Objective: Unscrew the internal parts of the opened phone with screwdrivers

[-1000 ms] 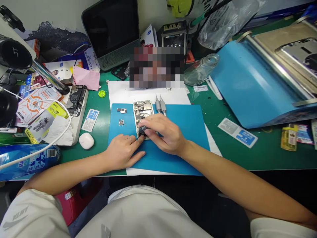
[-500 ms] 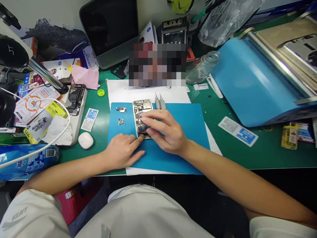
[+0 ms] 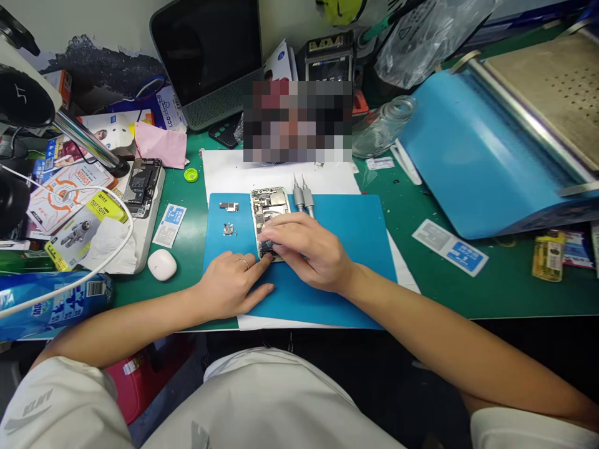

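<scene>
An opened phone (image 3: pixel 272 201) lies upright on the blue mat (image 3: pixel 355 249), its inner boards and parts bare. My left hand (image 3: pixel 236 280) rests at its lower left, index fingertip on the bottom edge, thumb spread apart. Over the phone's lower half, my right hand (image 3: pixel 311 249) is closed with its fingertips together. A small dark part shows under those fingertips; whether they grip it is hidden. Two grey screwdrivers (image 3: pixel 303 196) lie just right of the phone, tips away from me. To its left are a small metal-topped part (image 3: pixel 229 206) and another small component (image 3: pixel 228 229).
White paper (image 3: pixel 224 171) lies beneath the mat. At left are a white earbud case (image 3: pixel 161 265), a green cap (image 3: pixel 191 175), another opened phone (image 3: pixel 140 187) and boxes. A glass jar (image 3: pixel 384 128) and a blue sheet-covered machine (image 3: pixel 449 143) stand right.
My right hand has turned and lowered, its fingertips shifting slightly left and down over the phone. The dark item between its fingers is now mostly covered. My left hand stays put.
</scene>
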`<state>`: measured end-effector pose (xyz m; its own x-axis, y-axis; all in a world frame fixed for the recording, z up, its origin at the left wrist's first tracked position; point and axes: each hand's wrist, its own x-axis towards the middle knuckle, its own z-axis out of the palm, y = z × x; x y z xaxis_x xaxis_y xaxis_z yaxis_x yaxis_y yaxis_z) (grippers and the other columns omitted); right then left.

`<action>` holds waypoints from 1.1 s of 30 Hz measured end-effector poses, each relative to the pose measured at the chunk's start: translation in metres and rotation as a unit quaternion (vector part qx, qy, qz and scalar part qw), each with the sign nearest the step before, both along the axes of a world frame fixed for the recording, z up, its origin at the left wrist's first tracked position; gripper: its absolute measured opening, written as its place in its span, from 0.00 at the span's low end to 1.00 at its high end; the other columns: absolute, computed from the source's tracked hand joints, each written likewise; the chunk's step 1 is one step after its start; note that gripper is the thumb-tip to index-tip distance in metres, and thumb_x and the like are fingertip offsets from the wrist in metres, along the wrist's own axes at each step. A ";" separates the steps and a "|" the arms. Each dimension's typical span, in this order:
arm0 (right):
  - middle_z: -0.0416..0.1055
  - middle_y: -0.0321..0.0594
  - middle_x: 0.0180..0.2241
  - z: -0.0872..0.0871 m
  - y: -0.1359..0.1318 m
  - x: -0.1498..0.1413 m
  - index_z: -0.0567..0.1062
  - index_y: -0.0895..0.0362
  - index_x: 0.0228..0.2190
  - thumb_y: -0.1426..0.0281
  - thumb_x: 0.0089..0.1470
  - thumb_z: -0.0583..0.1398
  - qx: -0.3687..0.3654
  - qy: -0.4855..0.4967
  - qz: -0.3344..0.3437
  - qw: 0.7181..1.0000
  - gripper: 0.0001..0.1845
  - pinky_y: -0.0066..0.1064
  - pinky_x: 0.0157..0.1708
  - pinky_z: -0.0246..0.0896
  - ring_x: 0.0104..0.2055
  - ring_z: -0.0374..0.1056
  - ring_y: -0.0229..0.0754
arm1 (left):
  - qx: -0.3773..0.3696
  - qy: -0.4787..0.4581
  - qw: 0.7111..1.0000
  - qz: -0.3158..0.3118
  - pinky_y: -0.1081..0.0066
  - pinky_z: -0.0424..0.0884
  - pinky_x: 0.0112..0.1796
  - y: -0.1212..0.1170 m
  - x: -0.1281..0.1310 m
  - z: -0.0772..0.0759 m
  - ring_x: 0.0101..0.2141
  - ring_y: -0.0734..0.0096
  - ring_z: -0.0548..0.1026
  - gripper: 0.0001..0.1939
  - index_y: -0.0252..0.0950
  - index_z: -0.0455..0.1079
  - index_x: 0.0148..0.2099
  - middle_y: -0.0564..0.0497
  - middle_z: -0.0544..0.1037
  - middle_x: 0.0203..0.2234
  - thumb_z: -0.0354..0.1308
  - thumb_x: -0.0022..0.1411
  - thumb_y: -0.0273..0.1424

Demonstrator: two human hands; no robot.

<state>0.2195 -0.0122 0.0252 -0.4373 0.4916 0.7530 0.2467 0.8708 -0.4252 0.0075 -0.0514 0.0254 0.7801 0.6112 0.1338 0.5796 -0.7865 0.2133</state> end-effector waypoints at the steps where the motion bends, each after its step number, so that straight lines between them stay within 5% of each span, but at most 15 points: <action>1: 0.79 0.41 0.39 0.000 0.000 0.000 0.63 0.49 0.63 0.78 0.62 0.57 0.002 -0.001 -0.002 1.000 0.30 0.43 0.45 0.74 0.45 0.74 0.46 | -0.003 0.003 1.000 0.001 0.65 0.68 0.32 0.000 0.000 0.000 0.33 0.63 0.77 0.24 0.29 0.67 0.59 0.46 0.77 0.33 0.45 0.75 0.43; 5: 0.76 0.43 0.42 0.000 0.000 0.000 0.66 0.48 0.62 0.76 0.60 0.60 0.011 0.000 -0.050 0.999 0.30 0.45 0.45 0.73 0.45 0.73 0.48 | -0.007 0.009 1.000 0.001 0.65 0.68 0.32 0.000 0.000 0.001 0.33 0.62 0.77 0.24 0.30 0.67 0.59 0.46 0.77 0.34 0.45 0.75 0.43; 8: 0.77 0.46 0.45 0.001 0.000 0.000 0.64 0.50 0.63 0.79 0.61 0.57 -0.001 0.003 -0.013 1.000 0.31 0.45 0.49 0.73 0.51 0.73 0.49 | -0.004 0.004 1.000 -0.002 0.65 0.69 0.32 0.000 -0.001 0.001 0.32 0.63 0.77 0.25 0.29 0.66 0.61 0.45 0.77 0.34 0.45 0.75 0.43; 13: 0.76 0.41 0.37 0.002 0.001 -0.001 0.66 0.48 0.61 0.76 0.61 0.60 0.009 -0.003 -0.023 1.000 0.29 0.40 0.41 0.73 0.40 0.74 0.44 | -0.001 0.004 1.000 0.003 0.66 0.68 0.32 0.000 -0.001 0.000 0.31 0.62 0.77 0.23 0.30 0.68 0.56 0.46 0.76 0.32 0.46 0.75 0.43; 18: 0.79 0.44 0.45 0.002 0.000 -0.001 0.65 0.50 0.61 0.79 0.63 0.56 -0.020 0.010 0.011 1.000 0.27 0.43 0.47 0.74 0.50 0.74 0.46 | 0.004 -0.006 1.000 -0.001 0.65 0.69 0.32 0.000 -0.001 -0.001 0.32 0.62 0.77 0.24 0.29 0.66 0.59 0.46 0.77 0.33 0.45 0.75 0.43; 33: 0.81 0.40 0.43 0.003 -0.002 -0.003 0.65 0.48 0.61 0.79 0.64 0.56 -0.029 0.002 0.025 0.999 0.28 0.37 0.43 0.74 0.42 0.76 0.41 | -0.008 -0.001 1.000 0.000 0.63 0.71 0.33 0.000 -0.001 -0.003 0.34 0.61 0.78 0.24 0.30 0.66 0.59 0.46 0.77 0.33 0.45 0.75 0.43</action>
